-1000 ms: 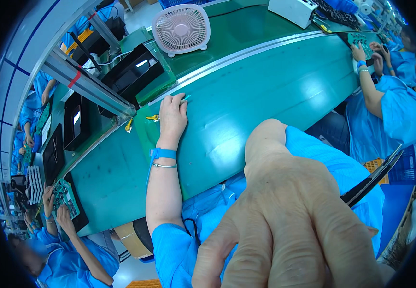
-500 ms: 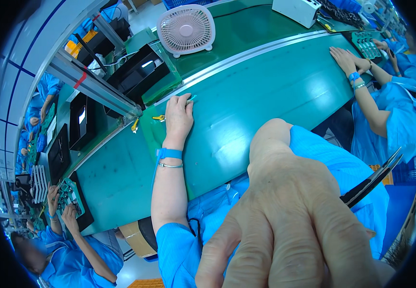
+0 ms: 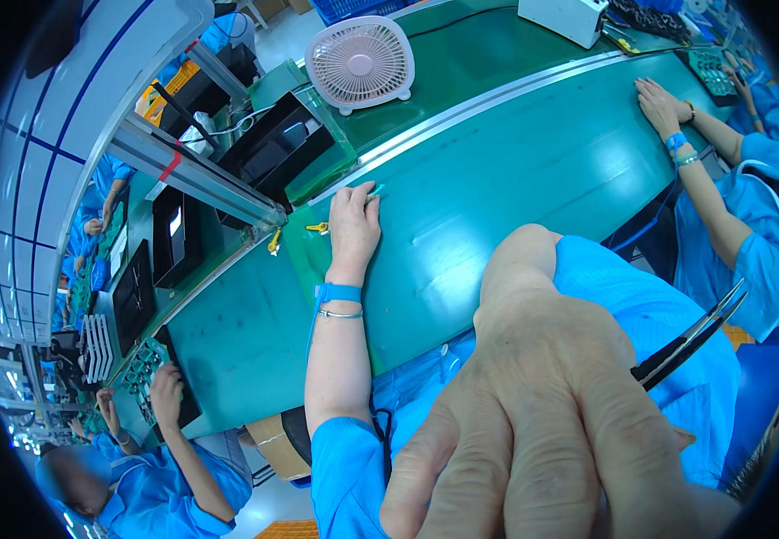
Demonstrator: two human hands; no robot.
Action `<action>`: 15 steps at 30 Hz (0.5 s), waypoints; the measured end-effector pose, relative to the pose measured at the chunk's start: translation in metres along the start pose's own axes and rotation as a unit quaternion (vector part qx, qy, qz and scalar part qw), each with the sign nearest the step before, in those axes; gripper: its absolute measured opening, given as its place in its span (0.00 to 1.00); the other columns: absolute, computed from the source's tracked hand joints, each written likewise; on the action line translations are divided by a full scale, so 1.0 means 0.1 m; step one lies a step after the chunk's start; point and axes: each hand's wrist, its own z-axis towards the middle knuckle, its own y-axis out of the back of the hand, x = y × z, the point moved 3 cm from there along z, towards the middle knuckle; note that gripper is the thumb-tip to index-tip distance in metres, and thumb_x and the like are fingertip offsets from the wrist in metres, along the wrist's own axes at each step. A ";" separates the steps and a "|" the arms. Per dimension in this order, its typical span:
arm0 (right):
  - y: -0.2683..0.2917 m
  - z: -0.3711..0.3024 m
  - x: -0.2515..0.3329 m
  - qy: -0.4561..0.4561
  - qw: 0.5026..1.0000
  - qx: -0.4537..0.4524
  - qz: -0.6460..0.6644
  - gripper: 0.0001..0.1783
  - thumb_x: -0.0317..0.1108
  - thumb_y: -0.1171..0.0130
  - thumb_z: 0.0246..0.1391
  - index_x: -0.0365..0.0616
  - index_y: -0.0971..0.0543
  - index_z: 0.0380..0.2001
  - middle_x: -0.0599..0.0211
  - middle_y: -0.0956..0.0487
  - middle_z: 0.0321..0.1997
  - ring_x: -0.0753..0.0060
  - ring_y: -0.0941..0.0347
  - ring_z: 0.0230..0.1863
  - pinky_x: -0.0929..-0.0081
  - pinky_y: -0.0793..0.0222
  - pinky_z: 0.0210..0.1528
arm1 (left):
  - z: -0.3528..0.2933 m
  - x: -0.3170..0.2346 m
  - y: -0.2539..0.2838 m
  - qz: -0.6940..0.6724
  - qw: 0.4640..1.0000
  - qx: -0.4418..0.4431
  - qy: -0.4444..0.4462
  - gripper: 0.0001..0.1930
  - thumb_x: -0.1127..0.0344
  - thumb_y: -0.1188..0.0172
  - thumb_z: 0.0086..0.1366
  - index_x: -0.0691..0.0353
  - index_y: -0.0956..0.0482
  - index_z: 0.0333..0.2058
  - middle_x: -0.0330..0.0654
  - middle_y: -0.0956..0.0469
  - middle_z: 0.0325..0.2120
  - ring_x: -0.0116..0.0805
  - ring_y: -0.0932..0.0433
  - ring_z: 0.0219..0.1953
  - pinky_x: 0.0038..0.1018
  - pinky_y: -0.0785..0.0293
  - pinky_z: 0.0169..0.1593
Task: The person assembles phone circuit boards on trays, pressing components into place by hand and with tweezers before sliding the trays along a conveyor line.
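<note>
Stretched out over the green work surface, my left hand point(image 3: 355, 225) has its fingers curled near the surface's far side. A small teal piece point(image 3: 378, 190), too small to name, pokes out at the fingertips. A blue wrist strap and a thin bracelet circle that wrist. Large and close to the camera, my right hand point(image 3: 542, 404) shows its back, with the fingers bent downward. Black-handled tweezers point(image 3: 681, 346) jut out beside its index finger, tips pointing up and away to the right. Two yellow clips point(image 3: 317, 228) lie left of my left hand.
A pink fan point(image 3: 360, 65) stands beyond the metal rail point(image 3: 461, 117). A black box point(image 3: 277, 148) sits behind my left hand, near a metal post point(image 3: 201, 175). Co-workers sit at left and right, with green circuit boards point(image 3: 144, 377) by the left one.
The whole view has shifted slightly, moving the scene a little to the right. My hands keep nearly the same pose. The left co-worker's hand has lifted from the circuit board.
</note>
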 end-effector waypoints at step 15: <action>0.17 -0.07 0.31 0.017 0.999 0.006 -0.035 0.12 0.30 0.46 0.65 0.46 0.17 0.28 0.56 0.18 0.35 0.76 0.20 0.26 0.79 0.21 0.37 | 0.04 -0.04 0.02 0.005 1.000 0.010 0.011 0.12 0.69 0.38 0.66 0.60 0.18 0.47 0.47 0.26 0.35 0.47 0.26 0.42 0.40 0.27 0.47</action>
